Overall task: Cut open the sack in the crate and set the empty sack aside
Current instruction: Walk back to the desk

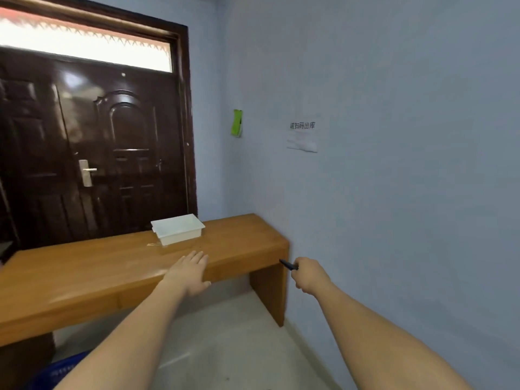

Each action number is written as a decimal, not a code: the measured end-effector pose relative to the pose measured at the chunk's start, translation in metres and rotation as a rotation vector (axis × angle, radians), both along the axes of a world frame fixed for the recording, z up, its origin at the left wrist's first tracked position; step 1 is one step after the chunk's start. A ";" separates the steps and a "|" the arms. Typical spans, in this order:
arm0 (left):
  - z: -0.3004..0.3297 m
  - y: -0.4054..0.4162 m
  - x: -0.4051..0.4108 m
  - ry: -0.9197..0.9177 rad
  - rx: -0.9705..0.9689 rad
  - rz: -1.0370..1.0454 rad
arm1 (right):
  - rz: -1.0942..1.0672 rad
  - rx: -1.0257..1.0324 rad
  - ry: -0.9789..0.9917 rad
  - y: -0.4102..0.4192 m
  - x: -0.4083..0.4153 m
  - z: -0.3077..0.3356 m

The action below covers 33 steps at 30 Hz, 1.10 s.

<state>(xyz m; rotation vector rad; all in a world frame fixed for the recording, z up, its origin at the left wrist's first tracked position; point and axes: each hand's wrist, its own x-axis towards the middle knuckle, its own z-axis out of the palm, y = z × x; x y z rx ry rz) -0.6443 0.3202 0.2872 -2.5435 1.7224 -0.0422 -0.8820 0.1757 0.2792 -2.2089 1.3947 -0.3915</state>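
Two bare arms reach forward. Left hand (188,273), fingers straight and holding nothing, hovers over the wooden bench (84,277). Right hand (308,274) grips a dark cutter (288,264), mostly hidden. At 7 o'clock a blue crate (56,372) is cut off; sack unseen.

Below the wooden bench (84,280), a blue thing (60,371) is getting cut off by the bottom edge, while the right hand (308,274) is hiding most of a dark tool (287,264).
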 end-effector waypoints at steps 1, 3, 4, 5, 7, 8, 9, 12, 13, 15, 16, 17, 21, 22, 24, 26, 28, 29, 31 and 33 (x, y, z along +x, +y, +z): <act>-0.004 -0.005 0.012 0.007 -0.001 0.020 | 0.022 -0.017 0.022 -0.010 0.015 -0.002; -0.014 -0.019 0.035 0.018 -0.012 0.057 | 0.060 -0.041 0.055 -0.034 0.040 -0.008; -0.019 -0.026 0.045 0.028 -0.017 0.076 | 0.074 -0.048 0.064 -0.047 0.053 -0.012; -0.024 -0.033 0.054 0.038 -0.015 0.093 | 0.090 -0.051 0.070 -0.061 0.064 -0.016; -0.033 -0.044 0.071 0.040 0.009 0.132 | 0.116 -0.050 0.069 -0.087 0.090 -0.027; -0.036 -0.050 0.080 0.040 0.022 0.155 | 0.127 -0.042 0.061 -0.100 0.105 -0.030; -0.039 -0.057 0.091 0.043 0.033 0.180 | 0.139 -0.030 0.048 -0.112 0.120 -0.032; -0.036 -0.078 0.126 0.043 0.038 0.265 | 0.200 -0.039 0.048 -0.146 0.166 -0.031; -0.035 -0.085 0.138 0.030 0.025 0.290 | 0.222 -0.049 0.046 -0.155 0.181 -0.030; -0.034 -0.095 0.161 0.006 -0.008 0.328 | 0.257 -0.055 0.037 -0.170 0.210 -0.029; -0.034 -0.097 0.171 0.005 -0.006 0.342 | 0.278 -0.057 0.049 -0.174 0.224 -0.029; -0.035 -0.098 0.181 0.005 0.009 0.356 | 0.302 -0.059 0.071 -0.177 0.238 -0.029; -0.036 -0.102 0.231 0.014 0.034 0.453 | 0.415 -0.084 0.129 -0.193 0.303 -0.026; -0.037 -0.105 0.245 0.020 0.025 0.469 | 0.425 -0.094 0.127 -0.197 0.322 -0.024; -0.039 -0.111 0.274 0.025 0.016 0.479 | 0.436 -0.108 0.130 -0.206 0.357 -0.024; -0.044 -0.121 0.304 0.032 0.014 0.482 | 0.438 -0.112 0.142 -0.214 0.392 -0.027; -0.047 -0.134 0.339 0.045 0.005 0.490 | 0.444 -0.112 0.169 -0.224 0.427 -0.031; -0.049 -0.142 0.357 0.049 -0.006 0.492 | 0.443 -0.112 0.181 -0.229 0.444 -0.033; -0.049 -0.159 0.391 0.054 -0.023 0.485 | 0.431 -0.116 0.191 -0.241 0.477 -0.034; -0.049 -0.174 0.421 0.071 -0.010 0.471 | 0.424 -0.142 0.206 -0.251 0.506 -0.031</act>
